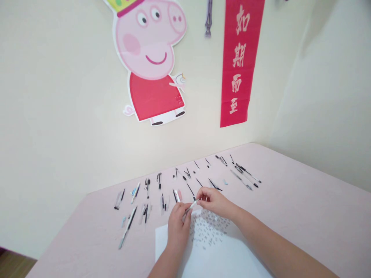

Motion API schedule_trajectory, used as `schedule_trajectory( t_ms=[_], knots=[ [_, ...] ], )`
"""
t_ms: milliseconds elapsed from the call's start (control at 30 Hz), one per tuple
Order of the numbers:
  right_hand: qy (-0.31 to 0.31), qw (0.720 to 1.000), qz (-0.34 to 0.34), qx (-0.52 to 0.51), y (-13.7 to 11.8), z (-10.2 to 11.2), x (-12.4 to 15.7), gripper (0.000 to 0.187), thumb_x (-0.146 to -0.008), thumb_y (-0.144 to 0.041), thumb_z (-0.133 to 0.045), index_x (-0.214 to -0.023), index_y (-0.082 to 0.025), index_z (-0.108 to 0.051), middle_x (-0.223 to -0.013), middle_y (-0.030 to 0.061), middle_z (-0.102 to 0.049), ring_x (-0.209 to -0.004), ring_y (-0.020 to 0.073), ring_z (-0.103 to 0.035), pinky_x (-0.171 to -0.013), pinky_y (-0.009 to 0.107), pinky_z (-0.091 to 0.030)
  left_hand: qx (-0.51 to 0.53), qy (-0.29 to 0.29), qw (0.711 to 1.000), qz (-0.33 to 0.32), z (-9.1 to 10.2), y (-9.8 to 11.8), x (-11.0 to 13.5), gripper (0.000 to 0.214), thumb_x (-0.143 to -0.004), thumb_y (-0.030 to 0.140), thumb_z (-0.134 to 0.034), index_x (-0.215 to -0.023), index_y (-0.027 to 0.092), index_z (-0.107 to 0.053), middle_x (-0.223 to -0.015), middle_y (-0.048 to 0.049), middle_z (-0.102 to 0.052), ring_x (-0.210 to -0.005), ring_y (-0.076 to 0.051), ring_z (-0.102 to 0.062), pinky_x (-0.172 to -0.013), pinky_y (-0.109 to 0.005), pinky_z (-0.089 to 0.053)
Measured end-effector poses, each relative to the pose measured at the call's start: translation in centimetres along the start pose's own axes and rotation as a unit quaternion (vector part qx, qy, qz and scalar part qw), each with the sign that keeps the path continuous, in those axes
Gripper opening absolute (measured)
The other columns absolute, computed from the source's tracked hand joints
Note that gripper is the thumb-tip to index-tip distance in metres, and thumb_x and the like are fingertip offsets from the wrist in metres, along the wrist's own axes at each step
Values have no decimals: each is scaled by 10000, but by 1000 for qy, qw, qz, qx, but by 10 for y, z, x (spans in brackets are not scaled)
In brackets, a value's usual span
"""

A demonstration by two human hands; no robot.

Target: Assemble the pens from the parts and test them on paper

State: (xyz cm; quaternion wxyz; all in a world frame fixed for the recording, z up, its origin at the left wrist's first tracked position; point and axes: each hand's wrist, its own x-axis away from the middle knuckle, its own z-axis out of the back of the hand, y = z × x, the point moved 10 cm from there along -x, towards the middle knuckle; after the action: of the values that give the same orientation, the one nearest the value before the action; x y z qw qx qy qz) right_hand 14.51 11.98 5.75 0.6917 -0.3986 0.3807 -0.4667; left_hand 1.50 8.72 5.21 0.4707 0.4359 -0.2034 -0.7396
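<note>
My left hand (179, 226) is closed round a slim, pale pen piece (192, 205), which slants up to the right over the white paper (220, 258). At the upper end of this piece, my right hand (216, 202) pinches with its fingertips; whether it grips the pen piece itself or a smaller part is too small to tell. Beneath both hands, many small grey bits (207, 233) are scattered on the paper. Just beyond the fingers lie a thin dark refill (190, 188) and a white pen part (177, 195) beside a pink one.
Taken-apart pens lie in rows on the pink tabletop (304, 216), among them clear barrels (241, 180) at the right and a long pen (127, 228) at the left. Behind the table, the wall carries a pink pig cutout (156, 92) and a red banner (240, 65).
</note>
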Motion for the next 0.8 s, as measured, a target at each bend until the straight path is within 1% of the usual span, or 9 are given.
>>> schedule_trajectory(
  t_ms=[200,333,500,600,667,733,800],
  knots=[
    [-10,999,18,49,-2,0,0,36,-700,-133,-569,-712,-165,-581,-631,-25,-553,-580,94,-482,-531,199,-366,-17,11,1000,-7,3,3,1,202,-811,217,-491,-898,194,-673,-793,-54,-603,-786,-194,-584,-703,-320,-476],
    [-13,997,23,72,-5,-1,1,31,-721,-165,-560,-692,-161,-570,-624,-21,-549,-582,97,-487,-531,197,-366,-28,8,1000,-8,2,3,2,203,-809,205,-495,-908,201,-672,-793,-46,-592,-790,-191,-582,-701,-316,-471],
    [-17,992,39,115,-5,-4,2,135,-767,-216,-528,-643,-161,-529,-567,-40,-489,-534,87,-437,-502,193,-320,-28,10,999,-14,2,3,2,199,-798,185,-503,-902,205,-672,-797,-40,-590,-787,-187,-581,-707,-318,-473],
    [-15,989,44,143,-2,-5,2,243,-803,-269,-505,-584,-164,-491,-516,-54,-420,-502,81,-385,-485,197,-283,-26,8,1000,-13,1,3,2,202,-799,193,-502,-904,204,-674,-799,-47,-592,-781,-191,-584,-699,-325,-479],
    [-17,987,36,155,1,-5,1,333,-840,-323,-465,-547,-163,-472,-491,-51,-403,-489,82,-378,-484,201,-279,-25,8,1000,-14,1,4,3,201,-796,193,-506,-905,201,-674,-807,-51,-594,-784,-193,-587,-699,-328,-481],
    [-22,986,32,160,0,-4,2,382,-865,-370,-426,-550,-163,-488,-495,-40,-435,-499,89,-407,-495,205,-292,-23,12,1000,-14,2,5,3,198,-795,192,-508,-904,196,-673,-808,-52,-595,-786,-192,-588,-700,-328,-481],
    [-26,985,47,162,-6,-4,4,307,-849,-370,-459,-634,-167,-540,-571,-24,-513,-551,101,-460,-522,205,-320,-22,16,1000,-11,3,5,2,200,-800,197,-502,-903,193,-673,-797,-52,-595,-779,-192,-588,-693,-327,-481]
  ],
)
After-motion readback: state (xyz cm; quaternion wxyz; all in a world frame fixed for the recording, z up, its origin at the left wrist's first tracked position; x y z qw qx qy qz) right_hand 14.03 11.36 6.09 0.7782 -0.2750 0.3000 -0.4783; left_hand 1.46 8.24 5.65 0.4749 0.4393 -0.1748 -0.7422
